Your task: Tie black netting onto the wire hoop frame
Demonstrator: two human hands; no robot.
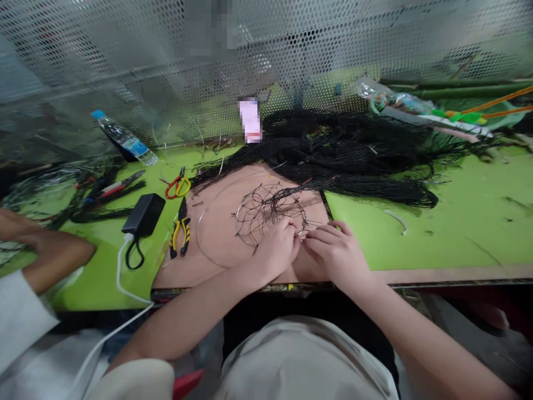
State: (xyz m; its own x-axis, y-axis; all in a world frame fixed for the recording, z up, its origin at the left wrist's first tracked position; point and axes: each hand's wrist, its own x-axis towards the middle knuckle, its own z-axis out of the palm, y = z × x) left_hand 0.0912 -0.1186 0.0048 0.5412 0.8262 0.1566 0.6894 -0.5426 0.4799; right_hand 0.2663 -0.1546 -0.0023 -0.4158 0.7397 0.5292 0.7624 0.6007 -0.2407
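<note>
Your left grip (pixel 280 243) and right grip (pixel 339 250) seem pinched on the netted ring (pixel 272 204). Uneven tugging could warp it or tangle the black strands (pixel 350 153) behind.

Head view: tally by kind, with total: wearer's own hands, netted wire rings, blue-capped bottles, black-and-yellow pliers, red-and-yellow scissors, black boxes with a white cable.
Own hands: 2 (left hand, right hand)
Netted wire ring: 1
Blue-capped bottle: 1
Black-and-yellow pliers: 1
Red-and-yellow scissors: 1
Black box with white cable: 1
Total: 7
</note>
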